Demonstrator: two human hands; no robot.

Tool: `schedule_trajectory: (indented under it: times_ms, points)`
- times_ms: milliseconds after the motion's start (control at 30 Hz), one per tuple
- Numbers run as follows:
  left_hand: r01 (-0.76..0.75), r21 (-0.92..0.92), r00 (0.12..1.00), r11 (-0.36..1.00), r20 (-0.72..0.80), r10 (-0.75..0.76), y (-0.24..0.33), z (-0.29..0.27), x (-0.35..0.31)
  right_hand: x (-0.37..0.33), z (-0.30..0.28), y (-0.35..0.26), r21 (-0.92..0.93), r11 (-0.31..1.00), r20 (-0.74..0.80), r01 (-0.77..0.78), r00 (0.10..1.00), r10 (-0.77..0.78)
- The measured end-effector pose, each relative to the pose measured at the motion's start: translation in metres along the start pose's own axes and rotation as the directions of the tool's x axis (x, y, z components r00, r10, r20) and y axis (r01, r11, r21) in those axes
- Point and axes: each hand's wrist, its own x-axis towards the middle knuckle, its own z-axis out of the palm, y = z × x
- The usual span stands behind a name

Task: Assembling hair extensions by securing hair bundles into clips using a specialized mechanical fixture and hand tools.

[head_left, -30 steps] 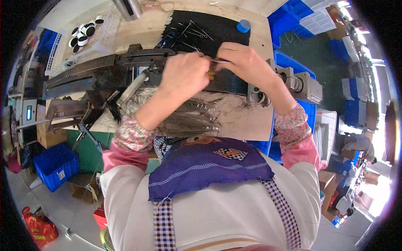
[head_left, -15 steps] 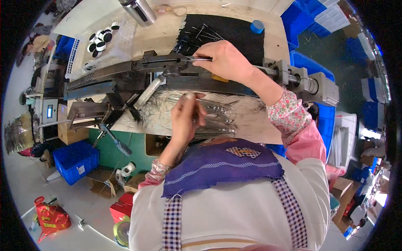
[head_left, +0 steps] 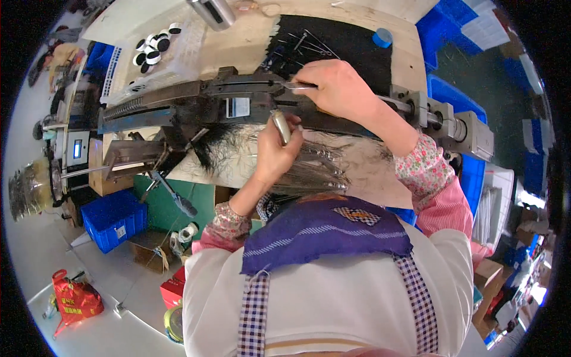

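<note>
A long dark metal bench machine [head_left: 196, 98] runs across the worktable. My left hand [head_left: 276, 153] is closed round its pale, shiny lever handle [head_left: 281, 126], just in front of the machine's middle. Further back, my right hand [head_left: 339, 86] pinches a slim metal tool [head_left: 297, 85]; its tip meets the machine's bar and its exact kind is hidden by my fingers. Thin dark wire-like strands [head_left: 321, 163] lie in bundles on the table beside my left hand, and a dark tuft of them [head_left: 208, 149] hangs by the machine.
Behind the machine lies a black cloth [head_left: 363, 56] with scissors-like tools and a blue tape roll [head_left: 382, 38]. A white basket [head_left: 187, 59] holds black-and-white rolls, near a steel flask [head_left: 214, 13]. Blue crates [head_left: 116, 221] stand at lower left and right.
My left hand has gone from loose above the strands to gripping the lever handle, which has swung rightward. The right hand keeps its tool at the bar. The whole view has shifted slightly.
</note>
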Motion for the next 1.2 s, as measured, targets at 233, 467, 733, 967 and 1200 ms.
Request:
schedule_trajectory:
  times_ms: [233, 467, 733, 967, 1200]
  points:
    - [0.441, -0.082, 0.89, 0.894, -0.092, -0.447, -0.003, -0.071, -0.018, -0.051, -0.011, -0.048, -0.183, 0.981, -0.01, 0.07, 0.997, -0.073]
    - [0.368, -0.507, 0.737, 0.779, -0.352, -0.577, -0.018, -0.16, -0.004, -0.077, 0.038, 0.046, -0.467, 0.763, -0.016, -0.447, 0.867, 0.499]
    - [0.07, -0.653, 0.835, 0.754, -0.376, -0.403, -0.038, -0.127, -0.015, -0.11, -0.014, 0.003, -0.202, 0.909, 0.141, -0.365, 0.908, 0.395]
    - [0.224, -0.391, 0.933, 0.893, 0.351, -0.08, 0.082, 0.015, 0.003, -0.119, -0.081, -0.042, -0.028, 0.94, 0.332, -0.34, 0.884, 0.33]
    - [0.678, -0.454, 0.727, 0.578, 0.532, -0.434, 0.05, 0.057, 0.044, -0.133, -0.099, -0.046, 0.019, 0.94, 0.433, -0.342, 0.85, 0.3]
